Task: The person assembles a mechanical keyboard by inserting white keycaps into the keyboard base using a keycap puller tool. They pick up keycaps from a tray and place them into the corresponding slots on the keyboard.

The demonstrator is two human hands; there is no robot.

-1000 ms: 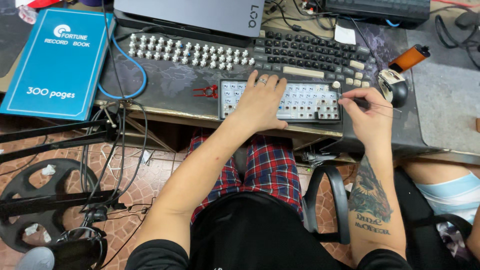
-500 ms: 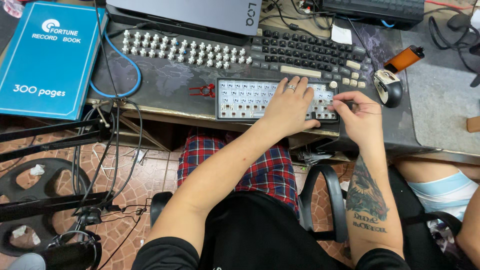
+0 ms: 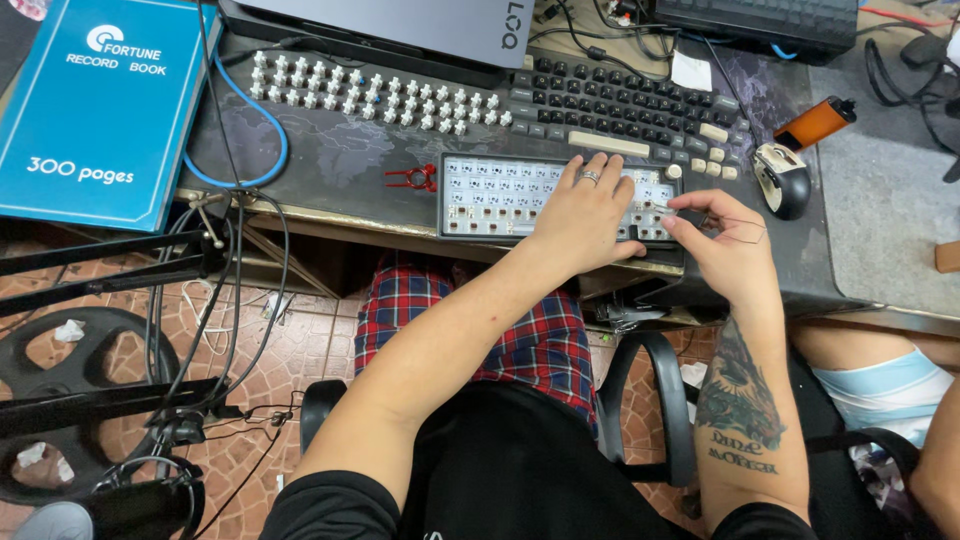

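A small keyboard [image 3: 500,195] with its keycaps off and white switches exposed lies at the desk's front edge. My left hand [image 3: 585,215] rests flat on its right half, a ring on one finger. My right hand [image 3: 722,245] pinches a thin wire keycap puller [image 3: 735,228] at the keyboard's right end, its tip touching a switch. Rows of loose white switches [image 3: 370,95] lie on the dark desk mat behind, next to rows of dark keycaps [image 3: 620,105].
A red switch puller [image 3: 412,179] lies left of the keyboard. A blue record book [image 3: 95,105] sits far left, a grey laptop [image 3: 400,25] at the back, a mouse [image 3: 782,180] and an orange lighter [image 3: 815,124] to the right. Another person's leg [image 3: 880,370] is at right.
My left hand slid right along the bare keyboard. My right hand stayed at its right end with the wire puller. The camera view moved closer.
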